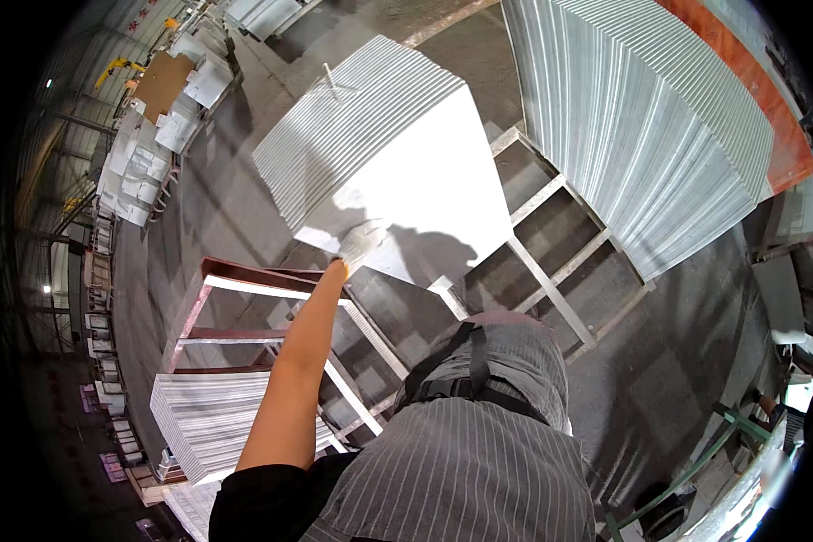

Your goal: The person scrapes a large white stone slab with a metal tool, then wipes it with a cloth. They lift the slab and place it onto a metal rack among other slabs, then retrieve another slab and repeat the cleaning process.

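Observation:
My left arm reaches forward, and my left hand (361, 246) wears a pale glove with an orange-yellow cuff. The hand lies against the near white face of a stack of white panels (443, 172); its fingers look stretched out, though pale glove and panel blend. Ridged panel edges run across the top of this stack, where a thin pale stick (331, 79) stands up. A shadow falls over the lower part of the white face. My right hand is not in view.
A metal frame (542, 289) with crossbars supports the stacks. A taller stack of grey-white panels (641, 135) stands at the right. Near my left arm are a reddish-brown frame (185, 325) and more stacked panels (212, 420). A green metal frame (686, 479) stands at the lower right.

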Demonstrator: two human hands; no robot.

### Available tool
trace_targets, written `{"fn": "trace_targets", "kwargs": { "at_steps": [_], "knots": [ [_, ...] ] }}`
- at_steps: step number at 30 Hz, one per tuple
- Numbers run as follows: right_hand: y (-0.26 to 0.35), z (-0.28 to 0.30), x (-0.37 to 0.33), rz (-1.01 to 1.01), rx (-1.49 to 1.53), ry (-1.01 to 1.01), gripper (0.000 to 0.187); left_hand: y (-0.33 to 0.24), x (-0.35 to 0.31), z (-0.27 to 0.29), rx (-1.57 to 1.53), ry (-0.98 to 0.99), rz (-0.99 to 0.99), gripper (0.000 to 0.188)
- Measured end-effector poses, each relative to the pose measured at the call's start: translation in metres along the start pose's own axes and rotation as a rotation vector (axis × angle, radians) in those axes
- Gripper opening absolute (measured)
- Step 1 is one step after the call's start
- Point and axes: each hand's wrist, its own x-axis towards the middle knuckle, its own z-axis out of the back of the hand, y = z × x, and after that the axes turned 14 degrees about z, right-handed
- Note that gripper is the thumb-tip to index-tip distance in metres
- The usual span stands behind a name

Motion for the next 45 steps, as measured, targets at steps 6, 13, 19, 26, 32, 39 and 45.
{"fn": "trace_targets", "kwargs": {
  "at_steps": [6, 13, 19, 26, 32, 39, 45],
  "knots": [
    [-0.032, -0.046, -0.019, 0.157, -0.016, 0.056, 0.042, 0.035, -0.083, 0.088, -0.128, 0.076, 0.244, 0.026],
    [-0.104, -0.037, -0.064, 0.09, 0.123, -0.043, 0.048, 0.092, -0.102, 0.152, -0.113, -0.131, 0.244, 0.011],
    [-0.139, -0.013, -0.074, 0.276, -0.048, -0.056, 0.047, 0.096, -0.116, 0.067, 0.09, -0.174, 0.195, 0.037],
    [0.012, -0.074, -0.128, 0.557, -0.569, 0.055, 0.042, 0.171, -0.162, 0.012, 0.608, -0.077, 0.225, 0.062],
    [0.013, -0.072, -0.104, 0.421, -0.679, 0.129, 0.041, 0.279, -0.208, 0.027, 0.085, 0.042, 0.607, 0.028],
    [-0.008, -0.03, -0.094, 0.672, -1.349, 0.348, 0.027, 0.402, -0.269, 0.079, 0.995, 0.01, 0.386, 0.029],
    [-0.049, 0.019, -0.085, 0.618, -1.235, 0.251, 0.031, 0.405, -0.263, 0.052, 0.536, -0.101, 0.454, 0.027]
  ]
}}
